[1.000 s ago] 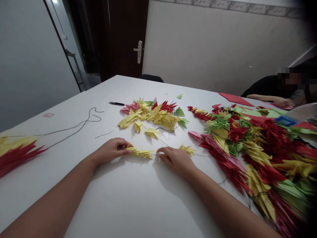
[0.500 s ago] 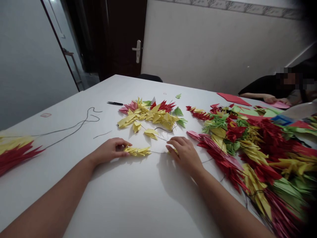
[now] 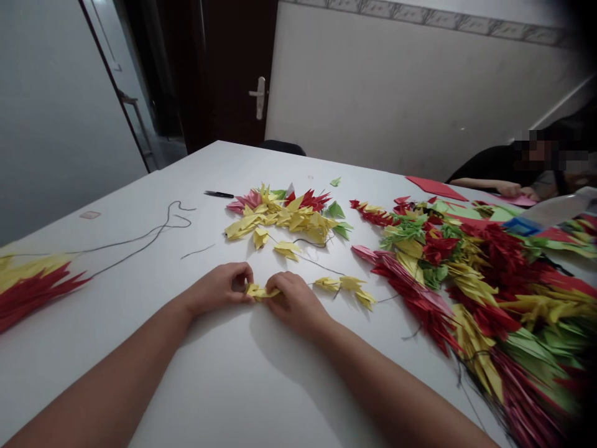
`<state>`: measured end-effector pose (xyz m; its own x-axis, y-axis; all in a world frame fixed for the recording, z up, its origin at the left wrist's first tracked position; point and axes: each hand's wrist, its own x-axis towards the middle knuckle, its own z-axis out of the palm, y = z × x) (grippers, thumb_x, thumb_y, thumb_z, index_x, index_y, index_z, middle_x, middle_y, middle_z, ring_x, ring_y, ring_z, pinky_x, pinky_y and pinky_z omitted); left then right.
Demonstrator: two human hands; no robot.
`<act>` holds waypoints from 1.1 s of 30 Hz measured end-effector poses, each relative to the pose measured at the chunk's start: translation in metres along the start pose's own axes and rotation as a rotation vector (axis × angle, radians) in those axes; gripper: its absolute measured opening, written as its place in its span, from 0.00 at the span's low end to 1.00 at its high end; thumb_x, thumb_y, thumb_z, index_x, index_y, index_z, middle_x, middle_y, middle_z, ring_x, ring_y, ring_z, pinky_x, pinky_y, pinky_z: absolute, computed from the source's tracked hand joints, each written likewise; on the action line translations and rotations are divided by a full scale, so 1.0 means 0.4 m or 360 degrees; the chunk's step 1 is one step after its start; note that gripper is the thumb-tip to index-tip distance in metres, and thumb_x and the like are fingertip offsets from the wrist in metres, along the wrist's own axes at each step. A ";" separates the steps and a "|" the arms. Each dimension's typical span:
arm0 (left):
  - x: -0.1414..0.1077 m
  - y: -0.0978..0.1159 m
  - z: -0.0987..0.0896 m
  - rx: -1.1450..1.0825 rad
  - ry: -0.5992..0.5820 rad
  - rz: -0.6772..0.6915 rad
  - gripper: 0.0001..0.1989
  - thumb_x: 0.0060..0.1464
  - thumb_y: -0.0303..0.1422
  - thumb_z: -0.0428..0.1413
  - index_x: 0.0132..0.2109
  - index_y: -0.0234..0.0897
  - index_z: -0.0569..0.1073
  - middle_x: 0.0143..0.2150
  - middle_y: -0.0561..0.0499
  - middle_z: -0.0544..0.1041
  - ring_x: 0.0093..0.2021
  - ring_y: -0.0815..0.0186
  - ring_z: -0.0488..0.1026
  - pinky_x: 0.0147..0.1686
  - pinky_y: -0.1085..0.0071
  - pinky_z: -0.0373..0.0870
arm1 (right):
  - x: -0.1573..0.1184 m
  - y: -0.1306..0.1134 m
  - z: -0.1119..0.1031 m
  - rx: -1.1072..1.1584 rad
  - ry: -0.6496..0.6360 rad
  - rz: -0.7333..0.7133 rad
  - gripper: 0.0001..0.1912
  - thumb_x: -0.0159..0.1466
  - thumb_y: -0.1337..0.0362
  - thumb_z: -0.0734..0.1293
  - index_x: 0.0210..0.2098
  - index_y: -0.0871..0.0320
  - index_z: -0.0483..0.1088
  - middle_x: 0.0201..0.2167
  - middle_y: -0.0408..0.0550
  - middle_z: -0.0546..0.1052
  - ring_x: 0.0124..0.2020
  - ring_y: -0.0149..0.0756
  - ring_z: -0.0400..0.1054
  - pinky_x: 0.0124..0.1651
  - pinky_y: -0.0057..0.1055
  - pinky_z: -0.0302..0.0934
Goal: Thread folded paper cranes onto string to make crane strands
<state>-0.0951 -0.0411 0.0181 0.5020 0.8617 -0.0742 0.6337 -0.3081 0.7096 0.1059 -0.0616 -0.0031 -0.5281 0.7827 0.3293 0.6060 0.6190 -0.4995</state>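
Both hands meet over a short strand of folded yellow paper pieces [image 3: 257,292] threaded on a dark string. My left hand [image 3: 226,285] pinches the strand's left end between thumb and fingers. My right hand [image 3: 296,302] is closed over its right part, covering some of the pieces. Further right on the same line lie several loose yellow paper pieces [image 3: 351,284]. Behind the hands are a single yellow folded piece [image 3: 286,250] and a heap of yellow folded paper pieces [image 3: 298,221], with pink, red and green ones among them.
Red, green, yellow and pink paper strands [image 3: 466,267] cover the table's right side. A red and yellow bundle [image 3: 41,289] with a long dark string [image 3: 140,238] lies left. A black pen-like tool [image 3: 219,194] rests behind. At far right are a bottle [image 3: 550,214] and another person's hands [image 3: 513,188].
My right hand has moved left along the string onto the yellow strand, uncovering loose yellow pieces on the right. My left hand has shifted slightly right, still pinching the strand's end.
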 end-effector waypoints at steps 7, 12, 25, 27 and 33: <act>0.000 0.000 -0.006 0.0109 0.0036 -0.0003 0.13 0.43 0.39 0.59 0.34 0.36 0.67 0.32 0.54 0.69 0.32 0.68 0.63 0.32 0.73 0.58 | -0.041 0.045 -0.050 -0.0036 -0.0072 -0.0157 0.04 0.57 0.73 0.61 0.31 0.60 0.64 0.35 0.46 0.69 0.36 0.32 0.61 0.38 0.28 0.56; 0.003 -0.002 -0.010 0.0222 0.0031 0.0011 0.13 0.45 0.40 0.57 0.38 0.38 0.69 0.37 0.53 0.69 0.37 0.66 0.65 0.36 0.72 0.60 | -0.075 0.073 -0.077 0.0014 -0.0014 -0.0260 0.10 0.59 0.76 0.57 0.36 0.59 0.66 0.40 0.48 0.70 0.40 0.33 0.61 0.43 0.31 0.58; 0.001 -0.014 -0.008 0.0258 0.0018 0.0081 0.15 0.49 0.43 0.54 0.40 0.38 0.69 0.40 0.51 0.69 0.39 0.66 0.65 0.40 0.71 0.62 | -0.084 0.092 -0.086 -0.0002 0.0243 -0.0236 0.10 0.53 0.78 0.57 0.28 0.60 0.66 0.36 0.48 0.70 0.39 0.34 0.62 0.41 0.32 0.59; 0.002 -0.012 -0.003 0.0262 0.0050 0.0082 0.14 0.49 0.43 0.53 0.39 0.38 0.68 0.39 0.51 0.68 0.38 0.66 0.65 0.38 0.71 0.62 | -0.082 0.086 -0.091 -0.0112 0.0379 -0.0271 0.07 0.54 0.75 0.59 0.29 0.60 0.66 0.39 0.49 0.70 0.43 0.37 0.62 0.45 0.36 0.58; 0.009 0.023 0.022 0.0205 0.0037 0.0199 0.12 0.50 0.41 0.54 0.38 0.39 0.69 0.40 0.51 0.70 0.40 0.66 0.66 0.41 0.71 0.63 | -0.056 0.041 -0.081 -0.0318 0.0428 -0.0567 0.10 0.61 0.65 0.63 0.42 0.61 0.66 0.40 0.49 0.71 0.46 0.38 0.61 0.50 0.39 0.55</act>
<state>-0.0823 -0.0445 0.0181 0.5691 0.8219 0.0262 0.6379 -0.4614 0.6166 0.1469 -0.0670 0.0075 -0.5670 0.4927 0.6601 0.5319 0.8309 -0.1632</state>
